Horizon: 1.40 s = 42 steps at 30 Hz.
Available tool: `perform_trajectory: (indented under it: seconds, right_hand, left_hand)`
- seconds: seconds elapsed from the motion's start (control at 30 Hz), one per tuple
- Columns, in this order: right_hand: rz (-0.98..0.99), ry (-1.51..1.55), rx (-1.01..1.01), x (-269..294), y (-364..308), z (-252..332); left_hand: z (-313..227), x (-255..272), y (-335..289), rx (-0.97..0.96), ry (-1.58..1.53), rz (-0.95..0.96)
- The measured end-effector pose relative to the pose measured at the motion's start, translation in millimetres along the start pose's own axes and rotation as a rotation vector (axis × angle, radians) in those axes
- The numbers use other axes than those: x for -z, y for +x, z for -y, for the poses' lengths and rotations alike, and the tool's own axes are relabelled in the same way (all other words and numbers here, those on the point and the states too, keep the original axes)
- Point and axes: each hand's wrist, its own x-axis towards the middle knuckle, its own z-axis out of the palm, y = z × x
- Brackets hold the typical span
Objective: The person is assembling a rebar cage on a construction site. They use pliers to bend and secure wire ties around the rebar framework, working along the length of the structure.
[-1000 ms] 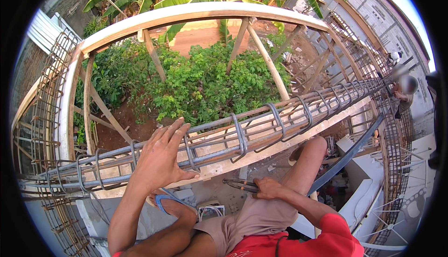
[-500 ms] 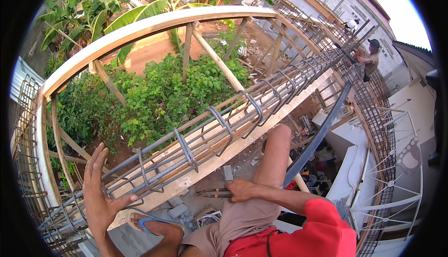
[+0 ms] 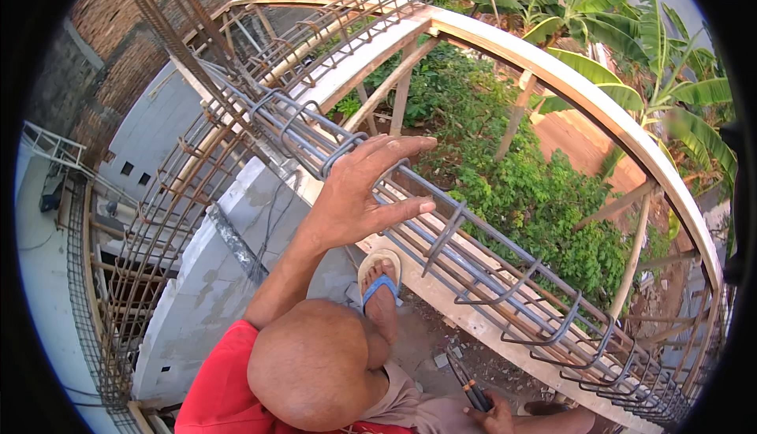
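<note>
My left hand [image 3: 371,189] reaches over a long reinforcing-bar cage [image 3: 512,264] with its thumb and fingers spread apart. It covers part of the bars and a stirrup; whether the palm touches them is unclear. Grey rectangular stirrups [image 3: 445,237] ring the long bars at intervals. Low in the picture, my right hand [image 3: 495,416] is closed around a pair of pliers [image 3: 471,391] with dark handles and orange bands. The pliers point up and left, apart from the cage, and their far end is hard to make out.
A wooden formwork plank [image 3: 441,296] runs under the cage, with my sandalled foot [image 3: 382,286] beside it. A curved timber frame [image 3: 599,103] arches beyond, over green shrubs [image 3: 544,213]. Upright rods [image 3: 169,32] and another cage [image 3: 177,189] stand left, near a grey wall [image 3: 205,292].
My view has swung to the left, bringing the cage's left end and the brick wall into sight. My left hand is now over the bars. The pliers remain in my right hand.
</note>
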Motion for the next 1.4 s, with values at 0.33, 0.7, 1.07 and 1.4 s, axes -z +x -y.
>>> perform_trajectory:
  seconds: [0.33,0.7,1.07,1.4]
  right_hand:
    - [0.718,0.709,0.197,-3.0,17.9,29.3]
    - [0.327,0.691,0.226,-34.7,23.4,98.2]
    - [0.178,0.621,0.284,-31.8,12.7,96.2]
    - [0.051,0.503,0.542,-51.4,-2.8,92.2]
  left_hand:
    - [249.8,78.8,-283.0,0.983,0.653,-0.485]
    - [298.7,30.8,-351.9,1.321,0.492,-0.146]
    - [320.3,171.2,-163.1,0.635,0.848,-0.774]
    - [239.8,115.2,28.7,0.223,0.557,-0.421]
